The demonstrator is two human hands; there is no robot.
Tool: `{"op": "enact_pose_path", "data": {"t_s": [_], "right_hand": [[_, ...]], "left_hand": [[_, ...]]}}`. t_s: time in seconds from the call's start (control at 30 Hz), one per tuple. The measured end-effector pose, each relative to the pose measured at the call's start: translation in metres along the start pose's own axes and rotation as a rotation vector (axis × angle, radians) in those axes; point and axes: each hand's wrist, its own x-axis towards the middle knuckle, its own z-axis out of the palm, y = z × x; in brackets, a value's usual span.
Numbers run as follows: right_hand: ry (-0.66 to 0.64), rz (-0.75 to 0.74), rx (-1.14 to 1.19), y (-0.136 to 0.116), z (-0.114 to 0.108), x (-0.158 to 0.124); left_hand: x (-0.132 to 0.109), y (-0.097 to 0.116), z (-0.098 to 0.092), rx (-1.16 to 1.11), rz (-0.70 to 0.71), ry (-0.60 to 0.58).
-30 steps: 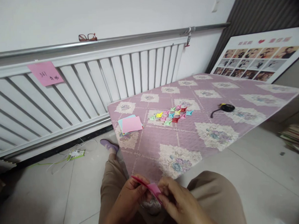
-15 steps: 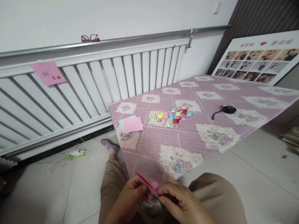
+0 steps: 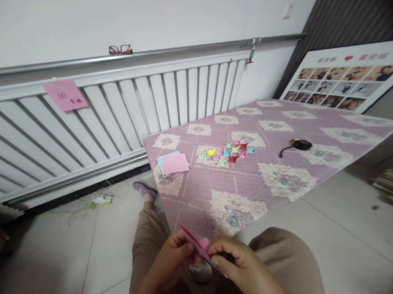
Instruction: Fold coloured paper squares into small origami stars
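A partly folded sheet of pink paper point(image 3: 199, 247) is held between both hands over my lap, just off the near corner of the table. My left hand point(image 3: 176, 255) pinches its left side between thumb and fingers. At the right side, my right hand point(image 3: 233, 259) grips it with thumb and fingertips, covering part of the folds. On the tablecloth beyond lies a small stack of coloured paper sheets point(image 3: 175, 163), pink on top with light blue beneath. To its right, several small folded paper pieces point(image 3: 227, 153) in green, yellow, pink, blue and red sit grouped in rows.
The table point(image 3: 199, 190) wears a purple floral cloth. A coiled black cord or tape point(image 3: 302, 144) lies on its right part. Behind stands a white radiator point(image 3: 167, 98) with a pink note point(image 3: 65, 96); glasses point(image 3: 120, 49) rest on the pipe. A power strip point(image 3: 102, 200) lies on the floor.
More of the pink paper's lower edge now shows below my right fingers. Both hands keep hold of it, and the view has shifted very slightly.
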Motion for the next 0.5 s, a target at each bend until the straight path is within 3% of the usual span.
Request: {"op": "enact_pose_path", "data": {"t_s": [0.5], "right_hand": [[0.023,0.036,0.034,0.0008,-0.0002,-0.0001]], "left_hand": [[-0.0012,0.0003,-0.0007,-0.016,-0.013,-0.023]]}}
